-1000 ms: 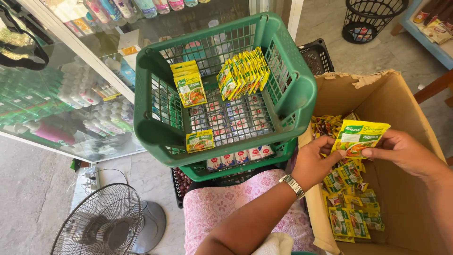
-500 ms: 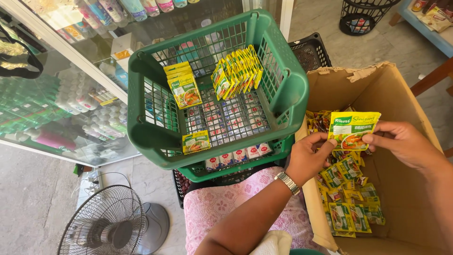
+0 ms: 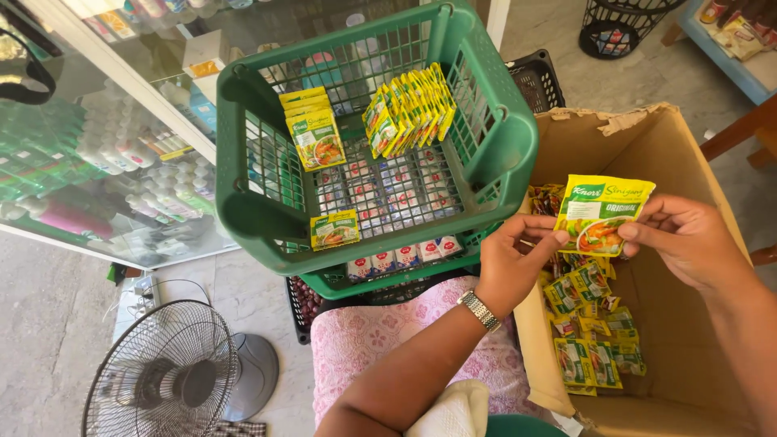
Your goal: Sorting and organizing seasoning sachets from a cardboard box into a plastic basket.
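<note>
A yellow-and-green sachet (image 3: pixel 603 212) is held upright over the open cardboard box (image 3: pixel 688 356), pinched at both lower edges. The left hand (image 3: pixel 518 260) grips its left edge, fingers curled and thumb closed against the packet; a metal wristwatch (image 3: pixel 480 309) sits on that wrist. The right hand (image 3: pixel 688 241) grips the right edge between thumb and forefinger, the remaining fingers loosely bent behind it. Both hands are thus closed on the same sachet, which hangs between them just above the box's left inner wall.

Below the sachet, loose sachets (image 3: pixel 595 340) of the same kind lie heaped on the box floor, against its left wall. To the left of the box stands a green plastic basket (image 3: pixel 502 154), stacked on a second green basket (image 3: pixel 380 279) that holds small red-and-white packets. Inside the top basket, a row of sachets (image 3: pixel 409 109) leans against the far wall, a short stack (image 3: pixel 314 133) stands at the left wall, and a single sachet (image 3: pixel 335 229) lies at the near rim. A pink patterned cloth (image 3: pixel 380 340) covers the person's lap. A floor fan (image 3: pixel 162 380) stands at lower left, and a glass display cabinet (image 3: pixel 97 146) fills the upper left.
</note>
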